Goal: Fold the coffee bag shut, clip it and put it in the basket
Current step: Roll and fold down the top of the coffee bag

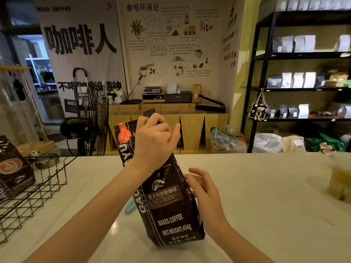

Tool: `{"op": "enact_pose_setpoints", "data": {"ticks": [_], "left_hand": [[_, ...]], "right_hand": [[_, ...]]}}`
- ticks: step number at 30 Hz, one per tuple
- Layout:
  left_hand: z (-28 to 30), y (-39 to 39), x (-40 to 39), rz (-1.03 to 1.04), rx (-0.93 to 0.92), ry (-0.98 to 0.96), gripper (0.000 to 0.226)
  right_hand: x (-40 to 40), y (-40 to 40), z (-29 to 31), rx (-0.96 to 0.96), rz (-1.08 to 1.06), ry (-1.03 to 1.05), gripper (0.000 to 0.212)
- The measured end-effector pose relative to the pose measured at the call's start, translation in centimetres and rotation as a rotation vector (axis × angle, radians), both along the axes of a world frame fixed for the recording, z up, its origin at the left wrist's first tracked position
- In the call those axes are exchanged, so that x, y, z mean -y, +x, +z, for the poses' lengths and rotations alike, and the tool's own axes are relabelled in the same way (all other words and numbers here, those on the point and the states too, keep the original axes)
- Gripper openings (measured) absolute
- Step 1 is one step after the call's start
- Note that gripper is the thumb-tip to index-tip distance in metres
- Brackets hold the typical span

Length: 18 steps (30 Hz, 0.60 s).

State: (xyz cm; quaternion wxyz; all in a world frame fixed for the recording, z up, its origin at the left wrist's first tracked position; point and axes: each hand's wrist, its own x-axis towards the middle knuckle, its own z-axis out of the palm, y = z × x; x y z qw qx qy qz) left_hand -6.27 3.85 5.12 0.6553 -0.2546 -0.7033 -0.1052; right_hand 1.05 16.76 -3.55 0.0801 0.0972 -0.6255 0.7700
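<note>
**Folding the bag top: clip and basket still to come**

Head view, the only one I have. The coffee bag (pixel 169 205) stands upright on the white counter (pixel 256 186), a little left of centre, leaning slightly toward 11 o'clock. My left hand (pixel 153 141) is closed around the bag's top, fingers curled over the crumpled upper part, so that the black edge pokes out above the knuckles at 12 o'clock. My right hand (pixel 203 188) sits against the bag's right side at 3 o'clock, fingers loosely spread and half curled, steadying rather than gripping (I cannot tell how firmly it presses).

I judge this to be the first step, the folding, still under way: the top is bunched, not yet a flat roll. A pale blue thing (pixel 130 205) shows just behind the bag at 9 o'clock, mostly hidden by my left forearm; it may be the clip, but I cannot be sure.

The wire basket (pixel 38 186) waits at 9 o'clock on the counter's left end, with another coffee pack (pixel 13 168) already inside.

Next, I think, the top needs flattening and rolling down tight while the right hand keeps the bag from tipping.
</note>
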Motion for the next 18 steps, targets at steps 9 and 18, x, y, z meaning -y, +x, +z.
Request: {"op": "enact_pose_setpoints", "data": {"ticks": [9, 18], "left_hand": [[1.4, 0.4, 0.7, 0.190, 0.022, -0.292, 0.056], [1.8, 0.4, 0.9, 0.208, -0.031, -0.304, 0.052]], "right_hand": [[0.4, -1.1, 0.6, -0.071, 0.107, 0.098, 0.018], [0.2, -1.6, -0.3, -0.231, 0.031, 0.236, 0.022]]}}
